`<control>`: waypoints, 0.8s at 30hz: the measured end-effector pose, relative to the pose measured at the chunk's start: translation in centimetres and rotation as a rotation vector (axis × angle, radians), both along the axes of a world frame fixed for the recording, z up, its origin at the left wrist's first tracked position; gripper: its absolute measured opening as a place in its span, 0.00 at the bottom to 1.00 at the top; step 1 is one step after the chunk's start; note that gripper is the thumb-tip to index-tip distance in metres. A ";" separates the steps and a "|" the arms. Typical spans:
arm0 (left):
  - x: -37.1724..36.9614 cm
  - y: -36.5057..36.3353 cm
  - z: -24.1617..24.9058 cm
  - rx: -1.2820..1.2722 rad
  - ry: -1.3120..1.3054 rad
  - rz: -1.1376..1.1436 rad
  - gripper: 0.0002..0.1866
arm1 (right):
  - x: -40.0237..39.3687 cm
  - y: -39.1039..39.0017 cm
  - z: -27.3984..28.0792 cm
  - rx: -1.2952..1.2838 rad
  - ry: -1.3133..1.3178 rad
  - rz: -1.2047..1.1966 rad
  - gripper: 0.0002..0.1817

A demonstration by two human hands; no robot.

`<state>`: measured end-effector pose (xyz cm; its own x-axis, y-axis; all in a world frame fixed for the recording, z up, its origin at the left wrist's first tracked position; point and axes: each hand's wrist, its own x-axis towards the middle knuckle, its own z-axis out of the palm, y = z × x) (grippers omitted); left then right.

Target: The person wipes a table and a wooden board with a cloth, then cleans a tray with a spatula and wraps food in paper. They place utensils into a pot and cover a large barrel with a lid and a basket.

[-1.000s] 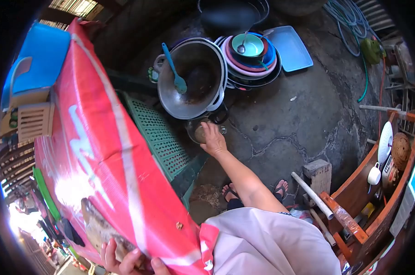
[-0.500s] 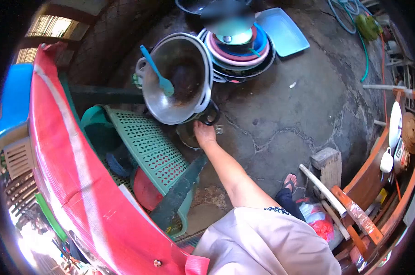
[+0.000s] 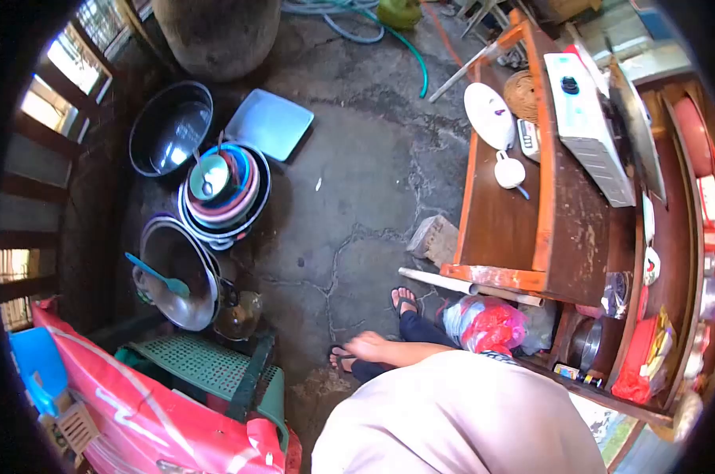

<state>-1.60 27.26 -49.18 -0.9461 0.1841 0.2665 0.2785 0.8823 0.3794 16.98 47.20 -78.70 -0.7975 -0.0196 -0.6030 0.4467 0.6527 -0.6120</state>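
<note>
My left hand (image 3: 365, 345) hangs above my left sandalled foot (image 3: 341, 357), slightly blurred. Its fingers look loosely extended, and I see nothing in them. To its left on the floor lies a glass lid (image 3: 243, 318), apart from the hand. Beside the lid a large metal wok (image 3: 202, 291) leans tilted, with a blue spatula (image 3: 158, 275) inside. A green perforated plastic basket (image 3: 203, 365) stands just below them. Behind the wok rises a stack of basins (image 3: 251, 207) topped by a pale green bowl (image 3: 212, 172). My right hand is out of view.
A black basin (image 3: 172, 107) and a light-blue tray (image 3: 270, 122) rest at the back left. To the right are an orange-brown wooden frame (image 3: 543, 197), a stone block (image 3: 432, 241), a white pipe (image 3: 432, 279) and plastic bags (image 3: 492, 324). Red sheeting (image 3: 144, 407) covers the lower left.
My left hand has left the glass lid beside the wok and drawn back toward my feet. The view has swung right and upward, bringing the shelves into sight.
</note>
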 end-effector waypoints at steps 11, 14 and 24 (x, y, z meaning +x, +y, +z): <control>0.0 0.2 1.5 0.044 0.076 -0.150 0.11 | 10.5 10.7 13.7 0.464 0.118 -0.562 0.08; 0.3 1.7 1.8 -0.113 0.257 -0.205 0.10 | 7.7 15.3 10.7 0.569 0.214 -1.030 0.09; 1.6 16.0 -0.5 0.079 -0.132 -0.583 0.14 | 6.1 36.7 6.2 0.854 0.000 -1.833 0.33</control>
<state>0.03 43.27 -49.63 -0.7212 0.6668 0.1877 0.6539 0.5660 0.5020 23.12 83.87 -72.51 0.4590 0.8883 -0.0176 0.7882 -0.4163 -0.4532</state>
